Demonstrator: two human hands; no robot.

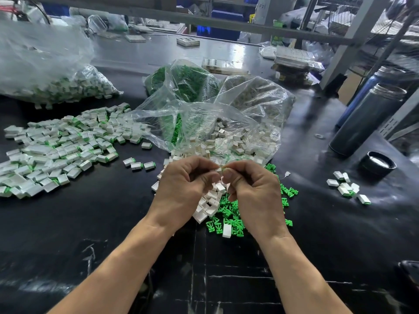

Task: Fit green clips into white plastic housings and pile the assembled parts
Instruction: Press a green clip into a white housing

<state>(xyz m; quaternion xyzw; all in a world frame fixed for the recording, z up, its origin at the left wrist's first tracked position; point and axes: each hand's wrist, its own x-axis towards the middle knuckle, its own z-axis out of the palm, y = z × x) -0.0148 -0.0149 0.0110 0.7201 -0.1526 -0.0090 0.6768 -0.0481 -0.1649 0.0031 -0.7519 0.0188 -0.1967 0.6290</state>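
Housing (218,170), white, sat pinched in my left hand (183,189) at the fingertips, w/ the green clip (223,169) nipped in my right hand (254,191) just beside it, tips touching or nearly so. Couldn't tell how far the clip was seated; fingers hid most of both. The two parts met roughly end to end, along a left-right line between the hands, so I judged the coming push ran sideways, right toward left. Both hands curled tight, neither spread. They hovered above the loose white housings (210,200) and loose green clips (229,214) on the tabletop (113,234). Assembled pile (56,146) lay well off to the left, nearer the left hand. Small group of finished pcs (347,186) sat to the right, apart.
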